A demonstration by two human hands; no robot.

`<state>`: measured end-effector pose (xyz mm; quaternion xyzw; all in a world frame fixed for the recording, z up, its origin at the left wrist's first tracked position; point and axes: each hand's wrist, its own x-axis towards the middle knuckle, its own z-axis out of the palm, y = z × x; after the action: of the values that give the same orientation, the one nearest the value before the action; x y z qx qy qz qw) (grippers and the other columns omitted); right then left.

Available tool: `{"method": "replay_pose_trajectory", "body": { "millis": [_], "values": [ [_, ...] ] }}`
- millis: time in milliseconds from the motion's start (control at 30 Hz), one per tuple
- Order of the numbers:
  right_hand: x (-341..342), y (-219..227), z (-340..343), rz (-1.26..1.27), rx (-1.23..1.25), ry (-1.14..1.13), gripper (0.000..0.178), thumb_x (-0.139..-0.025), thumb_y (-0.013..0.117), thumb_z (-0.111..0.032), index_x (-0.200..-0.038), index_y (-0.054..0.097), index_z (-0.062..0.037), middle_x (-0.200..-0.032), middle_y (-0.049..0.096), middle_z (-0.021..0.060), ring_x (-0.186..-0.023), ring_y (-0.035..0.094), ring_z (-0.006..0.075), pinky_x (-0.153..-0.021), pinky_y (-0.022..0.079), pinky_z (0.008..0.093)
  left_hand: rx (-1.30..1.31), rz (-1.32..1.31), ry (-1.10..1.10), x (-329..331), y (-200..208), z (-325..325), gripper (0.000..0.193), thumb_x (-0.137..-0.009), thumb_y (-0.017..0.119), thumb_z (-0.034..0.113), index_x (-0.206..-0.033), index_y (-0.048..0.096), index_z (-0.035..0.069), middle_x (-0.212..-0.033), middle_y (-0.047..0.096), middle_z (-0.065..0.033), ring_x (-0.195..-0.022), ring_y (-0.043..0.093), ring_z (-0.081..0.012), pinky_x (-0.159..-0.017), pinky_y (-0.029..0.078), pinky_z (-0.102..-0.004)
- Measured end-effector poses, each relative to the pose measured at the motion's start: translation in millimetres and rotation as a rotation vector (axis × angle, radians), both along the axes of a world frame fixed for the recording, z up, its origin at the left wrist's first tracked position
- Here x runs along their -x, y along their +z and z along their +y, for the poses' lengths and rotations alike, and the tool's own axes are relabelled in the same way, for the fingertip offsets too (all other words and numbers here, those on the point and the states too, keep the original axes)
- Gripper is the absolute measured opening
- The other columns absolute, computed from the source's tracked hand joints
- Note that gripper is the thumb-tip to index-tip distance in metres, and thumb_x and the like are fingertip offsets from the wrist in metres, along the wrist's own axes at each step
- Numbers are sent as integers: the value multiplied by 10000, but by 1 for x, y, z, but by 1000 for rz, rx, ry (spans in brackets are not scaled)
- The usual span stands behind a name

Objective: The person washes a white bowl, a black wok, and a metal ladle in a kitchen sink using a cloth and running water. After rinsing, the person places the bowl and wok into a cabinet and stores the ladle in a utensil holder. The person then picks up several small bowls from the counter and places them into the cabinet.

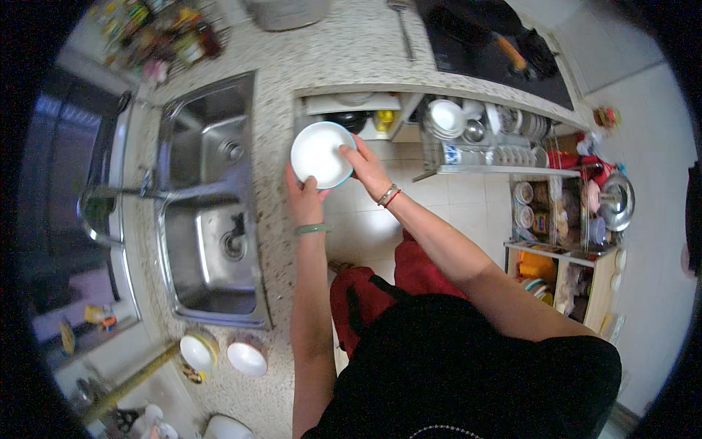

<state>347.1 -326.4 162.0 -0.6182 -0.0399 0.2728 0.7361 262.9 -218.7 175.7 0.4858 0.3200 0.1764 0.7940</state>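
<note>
Both my hands grip a white bowl (320, 150) with a blue rim, its hollow side facing up. My left hand (305, 199) holds its near left side, thumb over the rim. On the right side, my right hand (367, 170) clasps it, thumb inside the bowl and the other fingers hidden beneath. The bowl is above the counter edge, in front of an open cabinet (351, 102). To the right, a pulled-out dish rack (504, 170) carries stacked white bowls (446, 117) and upright plates (523, 121).
A steel double sink (252, 219) with a tall faucet (95, 212) is on the left. Two bowls (247, 358) stand on the speckled counter (281, 293) at the lower left. A black cooktop (468, 44) is at the back right, near shelves (556, 252) holding crockery.
</note>
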Motion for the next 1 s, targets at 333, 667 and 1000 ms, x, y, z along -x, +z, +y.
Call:
{"method": "replay_pose_trajectory", "body": {
  "millis": [333, 667, 1000],
  "values": [
    [-172, -77, -281, -134, 817, -257, 614, -774, 537, -411, -1235, 462, -11, -983, 604, 249, -896, 606, 352, -773, 468, 403, 244, 301, -356, -195, -99, -258, 555, -879, 446, 83, -1390, 227, 79, -1331, 380, -124, -1173, 429, -239, -903, 440, -372],
    [-236, -170, -379, -314, 1602, 341, 653, -759, 563, -466, -1212, 444, -11, -1033, 541, 299, -952, 550, 407, -797, 468, 448, 721, 508, -526, -264, -231, -400, 372, -894, 424, 471, -914, 573, 131, -792, 571, 2, -698, 521, -144, -605, 435, -326],
    [-242, -191, -336, -231, 1518, 523, 704, -744, 570, -533, -1230, 425, -46, -1110, 469, 333, -1021, 493, 463, -840, 447, 490, 710, 715, -263, -264, -283, -386, 538, -822, 425, 629, -793, 581, 115, -718, 599, -16, -497, 528, -162, -371, 397, -298]
  ]
}}
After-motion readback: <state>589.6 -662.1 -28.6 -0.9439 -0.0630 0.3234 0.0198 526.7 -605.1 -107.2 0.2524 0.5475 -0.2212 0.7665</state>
